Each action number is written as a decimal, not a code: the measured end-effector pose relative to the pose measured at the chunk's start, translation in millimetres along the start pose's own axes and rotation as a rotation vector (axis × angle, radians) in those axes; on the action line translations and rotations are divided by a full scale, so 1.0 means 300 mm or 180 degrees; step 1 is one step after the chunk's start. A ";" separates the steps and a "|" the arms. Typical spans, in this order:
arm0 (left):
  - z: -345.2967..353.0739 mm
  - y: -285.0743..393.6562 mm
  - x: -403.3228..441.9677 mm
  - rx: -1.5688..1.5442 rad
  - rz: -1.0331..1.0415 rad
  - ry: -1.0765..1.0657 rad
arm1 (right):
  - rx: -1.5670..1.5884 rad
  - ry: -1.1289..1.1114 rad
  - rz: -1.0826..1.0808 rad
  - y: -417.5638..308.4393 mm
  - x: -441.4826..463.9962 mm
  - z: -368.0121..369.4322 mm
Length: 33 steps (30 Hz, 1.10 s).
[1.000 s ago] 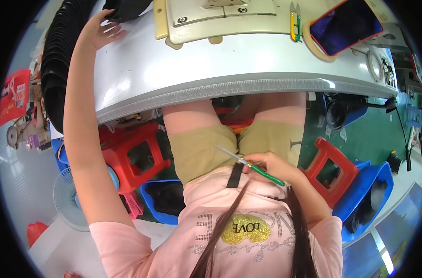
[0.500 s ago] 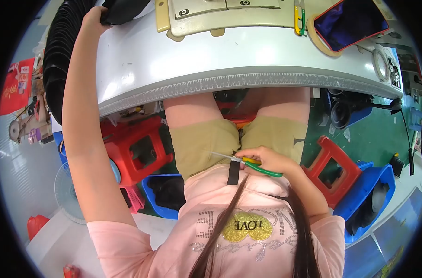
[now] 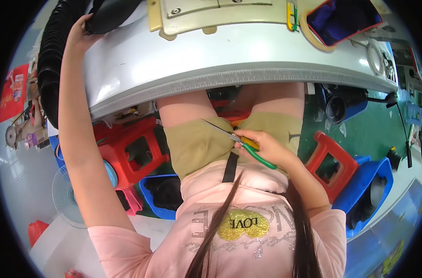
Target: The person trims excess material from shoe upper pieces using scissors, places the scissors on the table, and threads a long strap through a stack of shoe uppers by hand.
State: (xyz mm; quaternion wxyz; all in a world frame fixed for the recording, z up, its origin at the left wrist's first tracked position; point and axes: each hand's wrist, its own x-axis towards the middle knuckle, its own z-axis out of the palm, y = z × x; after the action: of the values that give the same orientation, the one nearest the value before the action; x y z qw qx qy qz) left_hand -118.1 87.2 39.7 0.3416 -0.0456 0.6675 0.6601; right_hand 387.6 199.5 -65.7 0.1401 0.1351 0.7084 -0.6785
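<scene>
Left hand [image 3: 79, 38] pinches the near end of a black piece [image 3: 112, 16] slanting forward and right over the table's [image 3: 188, 53] left side; right hand [image 3: 265, 147], well apart above the lap [image 3: 197, 143], grips scissors [image 3: 240, 140], blades pointing forward-left.

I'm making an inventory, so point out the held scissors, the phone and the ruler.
Held scissors [image 3: 262, 159]: head view, on the green handle.
Phone [image 3: 344, 22]: head view, on the screen.
Ruler [image 3: 239, 77]: head view, on its marked face.
</scene>
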 end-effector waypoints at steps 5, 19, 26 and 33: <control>-0.009 -0.004 -0.050 -0.0153 0.0591 0.0356 | -0.0350 0.0069 -0.0024 -0.051 0.000 -0.023; 0.297 -0.483 -0.710 -0.0888 0.1259 0.0221 | 0.0239 0.1384 -0.1450 -0.305 0.078 -0.065; 0.241 -0.511 -0.776 -0.1672 0.0600 -0.0617 | -0.0646 0.1316 -0.1602 -0.408 0.131 -0.069; 0.194 -0.465 -0.751 -0.0560 0.1081 -0.1400 | -0.0680 0.0887 -0.1315 -0.394 0.086 -0.097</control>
State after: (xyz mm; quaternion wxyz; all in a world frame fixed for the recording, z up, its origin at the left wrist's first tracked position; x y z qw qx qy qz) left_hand 148.0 35.1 43.5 0.3574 0.1815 0.5156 0.7573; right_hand 318.1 223.6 34.7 -0.0866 0.0642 0.8009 -0.5890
